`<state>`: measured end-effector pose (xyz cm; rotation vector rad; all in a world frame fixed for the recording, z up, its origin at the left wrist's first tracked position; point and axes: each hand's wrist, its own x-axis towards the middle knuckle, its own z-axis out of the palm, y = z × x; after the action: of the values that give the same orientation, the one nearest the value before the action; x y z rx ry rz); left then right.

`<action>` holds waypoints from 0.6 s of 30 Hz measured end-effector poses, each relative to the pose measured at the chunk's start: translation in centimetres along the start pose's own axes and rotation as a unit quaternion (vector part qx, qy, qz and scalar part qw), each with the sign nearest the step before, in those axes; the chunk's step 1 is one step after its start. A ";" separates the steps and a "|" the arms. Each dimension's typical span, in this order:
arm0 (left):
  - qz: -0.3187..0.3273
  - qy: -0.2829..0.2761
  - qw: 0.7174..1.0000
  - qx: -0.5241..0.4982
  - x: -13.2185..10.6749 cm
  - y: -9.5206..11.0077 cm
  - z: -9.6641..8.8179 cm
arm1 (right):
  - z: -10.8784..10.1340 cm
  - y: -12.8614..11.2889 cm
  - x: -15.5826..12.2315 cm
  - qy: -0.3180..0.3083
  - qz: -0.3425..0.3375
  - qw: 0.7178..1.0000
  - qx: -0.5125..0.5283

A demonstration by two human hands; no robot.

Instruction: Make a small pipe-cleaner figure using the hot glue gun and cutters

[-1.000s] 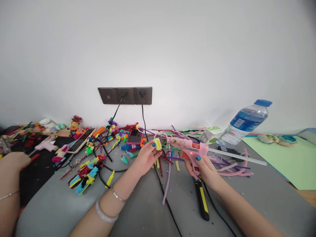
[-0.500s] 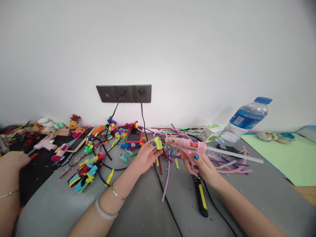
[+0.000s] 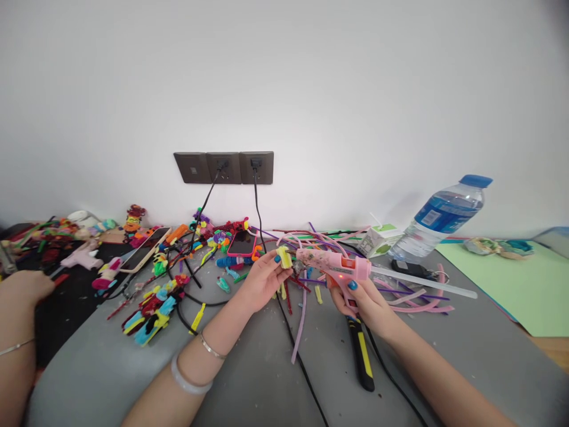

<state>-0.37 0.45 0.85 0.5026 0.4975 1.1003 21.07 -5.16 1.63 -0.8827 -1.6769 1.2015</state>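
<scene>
My left hand (image 3: 262, 280) pinches a small coil of yellow pipe cleaner (image 3: 284, 257) between thumb and fingers. My right hand (image 3: 362, 299) is wrapped round the grip of a pink hot glue gun (image 3: 338, 267), a finger on the trigger. The gun's nozzle points left and sits right against the yellow piece. A clear glue stick (image 3: 422, 281) juts out of the gun's back to the right. Its small red light is on. Both hands hover just above the grey table (image 3: 249, 379).
Loose pipe cleaners, small colourful figures, two phones (image 3: 242, 243) and black cords litter the table. A black-and-yellow tool (image 3: 361, 356) lies under my right wrist. A water bottle (image 3: 438, 219) and small carton (image 3: 377, 240) stand right. Green paper (image 3: 507, 284) lies far right. Another person's hand (image 3: 22, 290) rests at left.
The glue gun's nozzle has closed in slightly on the yellow piece. Both hands otherwise hold their place; the view shifted a little.
</scene>
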 end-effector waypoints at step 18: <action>0.004 -0.002 1.000 0.008 0.2 0.0 -0.3 | 0.5 -0.8 0.3 0.006 0.005 1.000 0.015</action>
<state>-0.45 0.66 0.59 0.5202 0.5022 1.1030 20.48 -5.25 2.39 -0.8792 -1.6427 1.2224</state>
